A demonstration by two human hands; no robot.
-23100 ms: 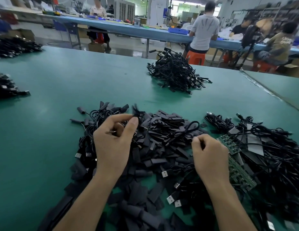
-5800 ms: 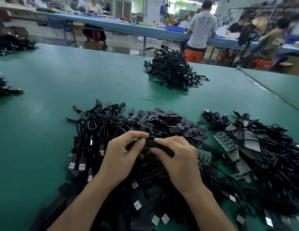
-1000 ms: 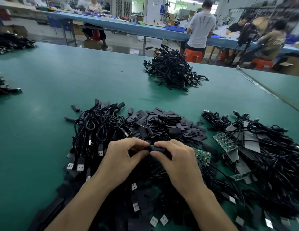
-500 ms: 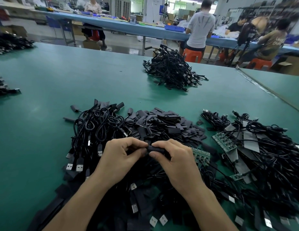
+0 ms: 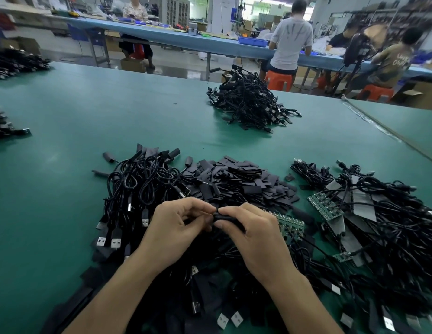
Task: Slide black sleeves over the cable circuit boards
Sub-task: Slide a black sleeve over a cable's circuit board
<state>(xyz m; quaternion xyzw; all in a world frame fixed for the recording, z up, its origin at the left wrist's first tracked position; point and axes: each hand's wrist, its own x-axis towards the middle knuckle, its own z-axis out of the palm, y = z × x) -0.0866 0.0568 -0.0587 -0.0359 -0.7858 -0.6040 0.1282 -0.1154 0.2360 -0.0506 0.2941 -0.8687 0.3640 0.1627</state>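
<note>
Sleeve (image 5: 226, 217): short matte-black tube, held level over the cable heap (image 5: 142, 182) on the green table (image 5: 77, 112); your right hand (image 5: 256, 239) grips its right part; your left hand (image 5: 176, 232) pinches its left end with curled fingers.

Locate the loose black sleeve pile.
Head view, centre: the sleeve pile lies between coiled cables on its left and green circuit boards on its right.
</note>
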